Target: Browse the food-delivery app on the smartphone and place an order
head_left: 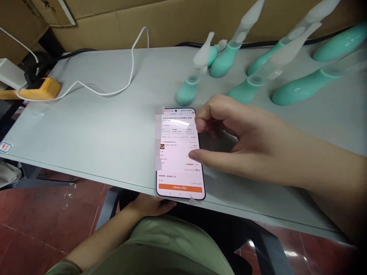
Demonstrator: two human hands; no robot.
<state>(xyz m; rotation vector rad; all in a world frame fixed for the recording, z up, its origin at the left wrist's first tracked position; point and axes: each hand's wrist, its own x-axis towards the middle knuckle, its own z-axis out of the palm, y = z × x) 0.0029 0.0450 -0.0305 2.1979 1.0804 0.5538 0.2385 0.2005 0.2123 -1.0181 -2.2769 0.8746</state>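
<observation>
A smartphone [177, 152] lies screen-up on the grey table [100, 126], its lower end at the front edge, showing a white page with an orange bar at the bottom. My right hand [243, 141] hovers at its right side, thumb tip touching the screen's right edge, index finger curled above, nothing held. My left hand [151, 206] rests below the table edge on my lap, just under the phone's lower end; its fingers are mostly hidden under the table.
Several teal squeeze bulbs with clear spoon-like tips [229, 57] lie and stand at the back right. A white cable [114, 89] loops across the table to a yellow power strip [43, 88] with a white charger at the left. Cardboard boxes [172, 19] stand behind.
</observation>
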